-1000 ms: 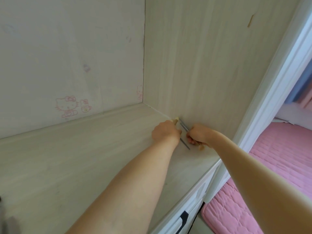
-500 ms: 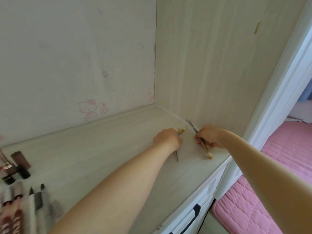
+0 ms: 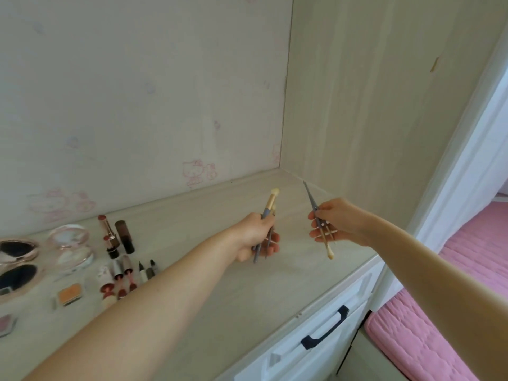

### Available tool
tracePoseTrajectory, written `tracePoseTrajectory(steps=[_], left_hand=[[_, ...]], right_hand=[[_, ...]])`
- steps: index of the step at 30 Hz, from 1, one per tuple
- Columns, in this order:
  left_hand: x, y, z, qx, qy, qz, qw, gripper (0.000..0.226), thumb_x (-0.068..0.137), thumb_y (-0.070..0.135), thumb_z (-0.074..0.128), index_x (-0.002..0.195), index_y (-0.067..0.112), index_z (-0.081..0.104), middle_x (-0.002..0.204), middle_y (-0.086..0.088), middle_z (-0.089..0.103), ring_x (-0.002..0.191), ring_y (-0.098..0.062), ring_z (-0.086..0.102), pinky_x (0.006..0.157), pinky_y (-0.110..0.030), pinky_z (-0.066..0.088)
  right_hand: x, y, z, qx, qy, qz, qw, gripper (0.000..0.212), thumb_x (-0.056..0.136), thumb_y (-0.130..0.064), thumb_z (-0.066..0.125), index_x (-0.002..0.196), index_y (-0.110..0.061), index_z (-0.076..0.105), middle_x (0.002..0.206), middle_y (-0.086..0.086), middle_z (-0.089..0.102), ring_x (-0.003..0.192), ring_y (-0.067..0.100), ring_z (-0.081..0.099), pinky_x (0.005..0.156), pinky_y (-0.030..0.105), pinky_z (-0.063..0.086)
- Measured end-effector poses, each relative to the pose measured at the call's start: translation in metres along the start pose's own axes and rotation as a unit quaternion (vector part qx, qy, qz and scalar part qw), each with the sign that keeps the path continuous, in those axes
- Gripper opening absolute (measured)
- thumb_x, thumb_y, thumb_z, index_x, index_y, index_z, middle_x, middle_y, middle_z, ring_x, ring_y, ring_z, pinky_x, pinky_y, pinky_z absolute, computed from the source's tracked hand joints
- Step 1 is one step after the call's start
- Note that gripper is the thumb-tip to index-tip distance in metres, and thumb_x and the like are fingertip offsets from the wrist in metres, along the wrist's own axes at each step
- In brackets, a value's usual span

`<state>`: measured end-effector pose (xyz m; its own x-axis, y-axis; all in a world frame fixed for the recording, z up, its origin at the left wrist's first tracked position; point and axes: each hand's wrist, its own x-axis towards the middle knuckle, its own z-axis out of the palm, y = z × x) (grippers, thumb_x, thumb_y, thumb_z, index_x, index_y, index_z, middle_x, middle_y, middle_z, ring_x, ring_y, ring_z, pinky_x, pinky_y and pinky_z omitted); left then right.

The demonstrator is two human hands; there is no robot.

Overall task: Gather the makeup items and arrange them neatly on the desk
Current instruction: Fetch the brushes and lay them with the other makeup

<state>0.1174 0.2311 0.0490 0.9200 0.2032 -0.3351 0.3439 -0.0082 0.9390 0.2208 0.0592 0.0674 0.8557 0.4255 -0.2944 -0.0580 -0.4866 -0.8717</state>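
Note:
My left hand (image 3: 255, 237) grips two makeup brushes (image 3: 268, 207) with grey handles, their pale bristle tips pointing up and away. My right hand (image 3: 334, 222) holds another pair of thin brushes (image 3: 312, 200), grey ends up, a pale tip hanging below the fingers. Both hands are lifted above the pale wooden desk (image 3: 247, 284). At the left lie lined-up makeup items: lipsticks (image 3: 110, 235), a dark tube (image 3: 125, 236), eyeliner pens (image 3: 145, 269), round compacts (image 3: 68, 243) and a small orange pan (image 3: 68, 294).
The desk sits in a corner between a pale back wall with pink cat stickers (image 3: 196, 171) and a wooden side panel (image 3: 371, 105). White drawers with a black handle (image 3: 325, 329) are under the front edge. A pink bed (image 3: 439, 325) lies to the right.
Both hands have lifted the brushes off the desk by the side panel and drawn apart. The camera swung left, bringing the row of makeup items into view.

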Motion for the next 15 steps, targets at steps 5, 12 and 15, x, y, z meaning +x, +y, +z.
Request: tracePoseTrajectory(steps=[5, 12, 15], left_hand=[[-0.051, -0.010, -0.035, 0.003, 0.016, 0.029, 0.999, 0.014, 0.097, 0.012, 0.035, 0.085, 0.012, 0.043, 0.070, -0.004, 0.044, 0.033, -0.007, 0.029, 0.036, -0.012, 0.017], [-0.121, -0.041, -0.104, 0.032, 0.065, 0.028, 0.997, 0.017, 0.097, 0.017, 0.043, 0.100, 0.009, 0.058, 0.061, 0.003, 0.047, 0.037, -0.007, 0.029, 0.036, -0.016, 0.019], [-0.152, -0.058, -0.134, 0.033, 0.084, 0.035, 0.995, 0.019, 0.097, 0.017, 0.046, 0.105, 0.010, 0.062, 0.065, 0.000, 0.049, 0.039, -0.007, 0.028, 0.036, -0.018, 0.020]], right_hand=[[-0.028, -0.019, 0.042, -0.034, -0.011, -0.062, 0.997, 0.020, 0.099, -0.009, 0.045, 0.099, -0.006, 0.064, 0.089, 0.010, 0.064, 0.073, 0.020, 0.066, 0.061, 0.028, 0.057], [-0.069, -0.042, 0.114, -0.073, -0.054, -0.109, 0.990, 0.022, 0.098, -0.010, 0.045, 0.099, -0.012, 0.067, 0.087, 0.004, 0.064, 0.067, 0.011, 0.062, 0.057, 0.019, 0.053], [-0.082, -0.050, 0.146, -0.077, -0.077, -0.102, 0.989, 0.022, 0.098, -0.009, 0.045, 0.099, -0.012, 0.067, 0.085, 0.003, 0.063, 0.065, 0.011, 0.060, 0.056, 0.019, 0.051]])
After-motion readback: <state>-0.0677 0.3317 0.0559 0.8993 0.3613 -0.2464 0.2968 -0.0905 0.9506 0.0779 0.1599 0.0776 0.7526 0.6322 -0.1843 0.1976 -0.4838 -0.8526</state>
